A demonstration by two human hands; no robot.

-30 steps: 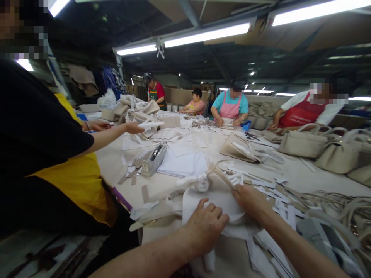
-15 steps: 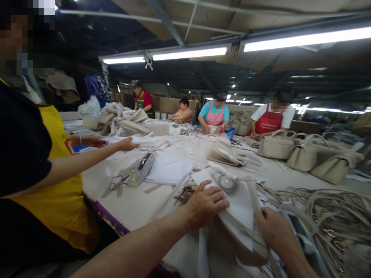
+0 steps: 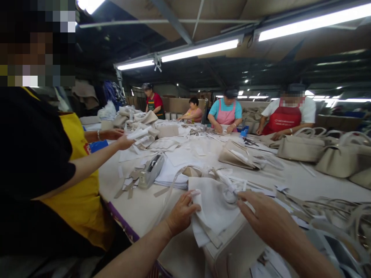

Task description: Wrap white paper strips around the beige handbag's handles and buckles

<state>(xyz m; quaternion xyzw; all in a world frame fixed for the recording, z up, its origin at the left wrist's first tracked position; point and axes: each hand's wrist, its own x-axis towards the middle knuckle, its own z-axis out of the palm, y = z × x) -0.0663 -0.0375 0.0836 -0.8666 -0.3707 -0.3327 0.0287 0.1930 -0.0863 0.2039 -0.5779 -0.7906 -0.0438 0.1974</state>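
Note:
A beige handbag lies in front of me, partly covered by a white sheet. On the sheet's right side sits a white-wrapped ring, perhaps part of the bag's fastening. My left hand is closed on the sheet's left edge, where the sheet folds over. With thumb and finger drawn together, my right hand pinches at the right side of the ring; its other fingers are partly hidden. A thin beige strap loops beside the left hand.
A tape dispenser stands by a stack of white sheets. Beige straps and finished-looking bags lie rightward. At left a co-worker in a yellow apron holds white material; several others work across the table.
My right hand has left the bag's right edge and come to the wrapped ring. My left hand has shifted from the bag's top to the sheet's edge. The bag has turned.

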